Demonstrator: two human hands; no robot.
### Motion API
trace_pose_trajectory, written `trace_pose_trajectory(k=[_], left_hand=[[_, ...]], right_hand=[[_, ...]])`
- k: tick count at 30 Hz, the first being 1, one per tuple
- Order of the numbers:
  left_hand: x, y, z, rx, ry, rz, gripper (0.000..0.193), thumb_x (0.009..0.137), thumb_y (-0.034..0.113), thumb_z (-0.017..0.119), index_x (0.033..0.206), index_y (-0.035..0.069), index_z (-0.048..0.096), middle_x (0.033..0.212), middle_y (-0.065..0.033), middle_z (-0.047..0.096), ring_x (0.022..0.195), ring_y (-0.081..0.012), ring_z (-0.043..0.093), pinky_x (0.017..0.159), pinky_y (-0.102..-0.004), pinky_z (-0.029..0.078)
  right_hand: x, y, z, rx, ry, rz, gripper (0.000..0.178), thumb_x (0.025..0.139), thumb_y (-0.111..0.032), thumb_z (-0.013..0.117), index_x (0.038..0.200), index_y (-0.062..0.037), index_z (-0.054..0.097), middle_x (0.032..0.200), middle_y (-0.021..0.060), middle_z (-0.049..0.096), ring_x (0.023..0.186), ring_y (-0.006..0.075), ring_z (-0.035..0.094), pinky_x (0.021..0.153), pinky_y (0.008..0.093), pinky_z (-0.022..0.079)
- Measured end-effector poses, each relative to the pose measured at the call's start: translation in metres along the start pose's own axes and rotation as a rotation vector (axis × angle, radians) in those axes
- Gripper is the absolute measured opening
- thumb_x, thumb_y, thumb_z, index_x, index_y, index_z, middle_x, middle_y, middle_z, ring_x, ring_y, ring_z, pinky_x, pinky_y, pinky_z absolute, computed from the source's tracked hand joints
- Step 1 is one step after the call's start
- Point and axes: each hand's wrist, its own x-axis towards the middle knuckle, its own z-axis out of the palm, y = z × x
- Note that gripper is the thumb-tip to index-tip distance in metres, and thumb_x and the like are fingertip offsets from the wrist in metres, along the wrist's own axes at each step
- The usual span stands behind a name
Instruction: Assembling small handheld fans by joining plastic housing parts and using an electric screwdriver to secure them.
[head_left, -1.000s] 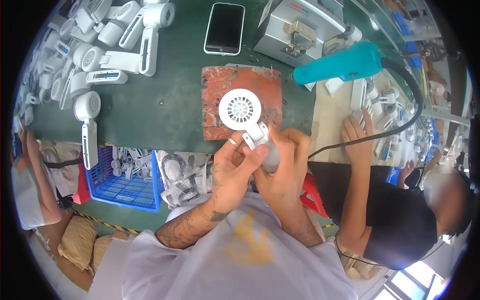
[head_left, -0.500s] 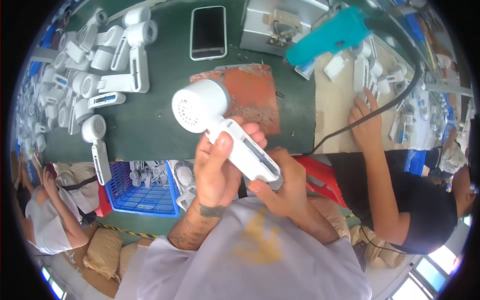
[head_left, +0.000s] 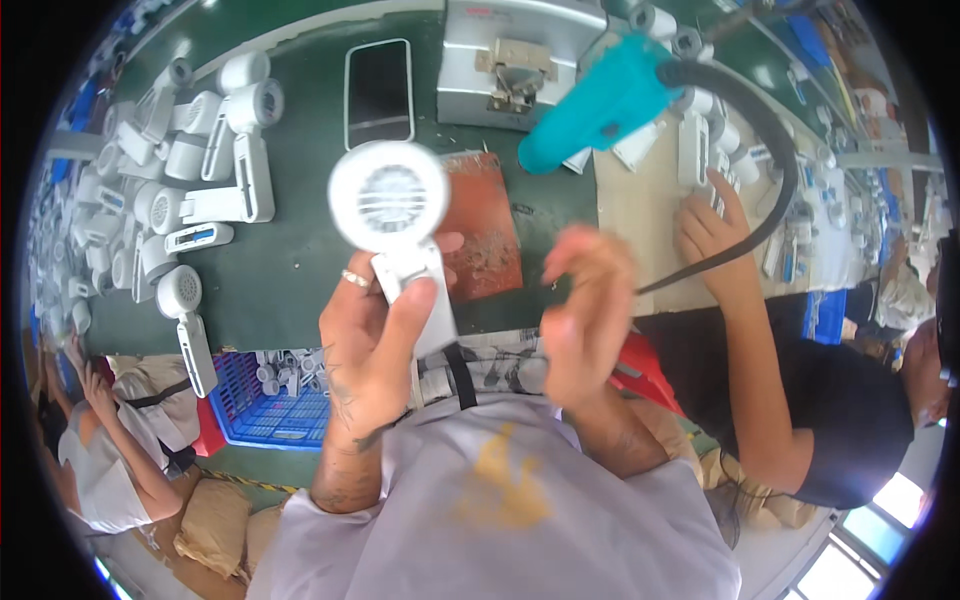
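My left hand [head_left: 368, 375] is closed round the handle of a white handheld fan [head_left: 425, 300], the thumb pressed on it. The fan's round, slotted grille is turned up towards me, a little blurred. To the right, my right hand [head_left: 592, 310] is raised above the table edge, clear of the fan. Its fingers are half bent and apart, with nothing in them. Beneath the fan lies a worn reddish-brown mat [head_left: 485, 235] on the green table [head_left: 290, 240]. A teal power tool [head_left: 600, 105] with a dark cable hangs ahead of my right hand.
Many similar white fan bodies [head_left: 165, 205] are heaped at the left. A phone [head_left: 380, 95] and a silver metal box [head_left: 515, 65] stand at the back. Below the table edge is a blue crate [head_left: 270, 410]. At the right, a co-worker's hand [head_left: 715, 235] touches white parts.
My right hand has let go of the handle and moved up and right. My left hand has shifted left with the fan and turned its grille towards me.
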Motion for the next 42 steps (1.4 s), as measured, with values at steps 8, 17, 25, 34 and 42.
trace_pose_trajectory(k=[8, 17, 25, 34, 42], left_hand=[[0.034, 0.016, -0.028, 1.034, 0.050, 0.533, 0.035, 0.085, 0.017, 0.081, 0.116, 0.003, 0.072, 0.104, -0.0154, 0.075, 0.092, -0.0352, 0.072, 0.080, -0.0404, 0.057], [0.049, 0.000, -0.020, 1.051, -0.144, 0.607, 0.033, 0.083, 0.017, 0.081, 0.113, 0.006, 0.074, 0.104, -0.0101, 0.075, 0.096, -0.0293, 0.068, 0.082, -0.0400, 0.056], [0.079, -0.010, 0.001, 1.027, -0.345, 0.728, 0.039, 0.078, 0.016, 0.083, 0.114, 0.007, 0.070, 0.110, -0.0059, 0.072, 0.100, -0.0281, 0.066, 0.084, -0.0396, 0.056], [0.082, -0.024, -0.002, 0.883, -0.311, 0.722, 0.029, 0.081, 0.023, 0.082, 0.095, 0.009, 0.061, 0.093, -0.0080, 0.065, 0.090, -0.0301, 0.065, 0.083, -0.0441, 0.053], [0.084, -0.024, -0.004, 0.860, -0.348, 0.723, 0.029, 0.081, 0.021, 0.082, 0.091, 0.006, 0.060, 0.092, -0.0067, 0.065, 0.089, -0.0302, 0.064, 0.083, -0.0443, 0.053]], right_hand=[[0.096, -0.003, 0.024, 0.127, 0.060, 0.134, 0.046, 0.098, -0.006, 0.067, 0.139, 0.0026, 0.048, 0.126, 0.0103, 0.061, 0.111, 0.0167, 0.060, 0.097, 0.0336, 0.048], [0.084, 0.009, -0.013, 0.132, 0.101, 0.121, 0.054, 0.099, -0.036, 0.060, 0.133, 0.0058, 0.053, 0.107, 0.0154, 0.066, 0.096, 0.0210, 0.063, 0.083, 0.0337, 0.049], [0.082, -0.044, -0.015, 0.424, 0.066, 0.027, 0.080, 0.096, -0.075, 0.046, 0.126, -0.0007, 0.054, 0.073, 0.0025, 0.052, 0.065, 0.0159, 0.046, 0.065, 0.0324, 0.039], [0.103, -0.035, 0.037, 0.202, 0.021, 0.076, 0.090, 0.088, -0.083, 0.048, 0.119, 0.0010, 0.054, 0.068, 0.0030, 0.053, 0.063, 0.0166, 0.053, 0.062, 0.0356, 0.046], [0.107, -0.031, 0.040, 0.134, 0.006, 0.042, 0.088, 0.089, -0.080, 0.051, 0.117, 0.0035, 0.055, 0.067, 0.0039, 0.053, 0.060, 0.0169, 0.053, 0.059, 0.0357, 0.047]])
